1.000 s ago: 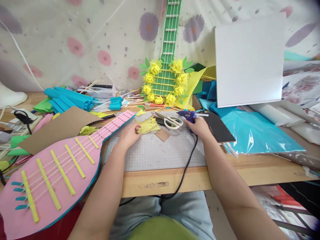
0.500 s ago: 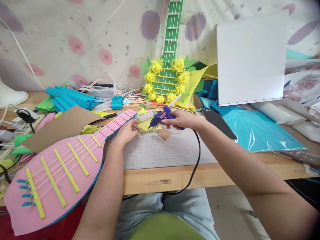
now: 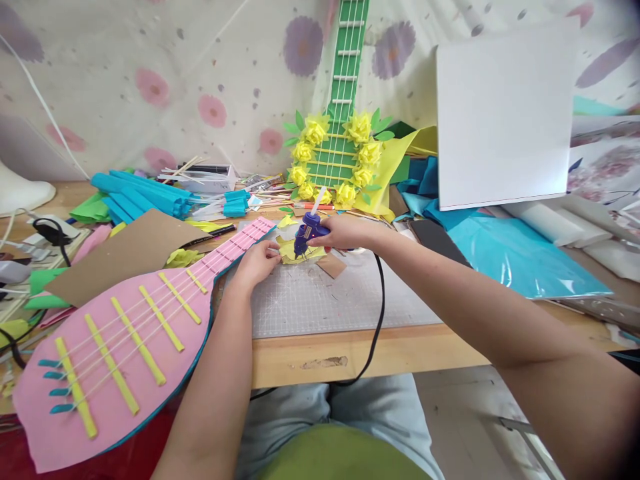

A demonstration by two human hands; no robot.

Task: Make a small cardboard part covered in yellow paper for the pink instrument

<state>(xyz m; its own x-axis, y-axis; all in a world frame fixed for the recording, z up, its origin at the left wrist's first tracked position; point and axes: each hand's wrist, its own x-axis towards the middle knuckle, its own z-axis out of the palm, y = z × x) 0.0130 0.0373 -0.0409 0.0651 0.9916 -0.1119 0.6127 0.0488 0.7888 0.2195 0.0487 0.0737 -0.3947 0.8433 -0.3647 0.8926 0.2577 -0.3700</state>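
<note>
My right hand (image 3: 345, 233) is wrapped around a blue glue gun (image 3: 307, 235). A white glue stick (image 3: 318, 200) pokes up from its back, and its nozzle points down over a crumpled yellow piece (image 3: 287, 250), which looks like paper. At the left edge of that piece, the fingers of my left hand (image 3: 259, 263) are curled and pinched together. What lies between them is too small to make out. Left of my left forearm rests a pink guitar-shaped craft (image 3: 133, 340) with yellow strips and white strings, its neck reaching close to my left hand.
Beneath the work lies a grey cutting mat (image 3: 320, 310), with a small brown cardboard piece (image 3: 331, 266) on it. A green stringed craft (image 3: 345, 87) with yellow paper flowers stands behind. A white board (image 3: 505, 113) stands at right. The gun's black cord (image 3: 381, 307) drops over the table edge.
My right hand has moved left with the glue gun and tipped it more steeply, nozzle down over the yellow piece. The left hand stays almost in place.
</note>
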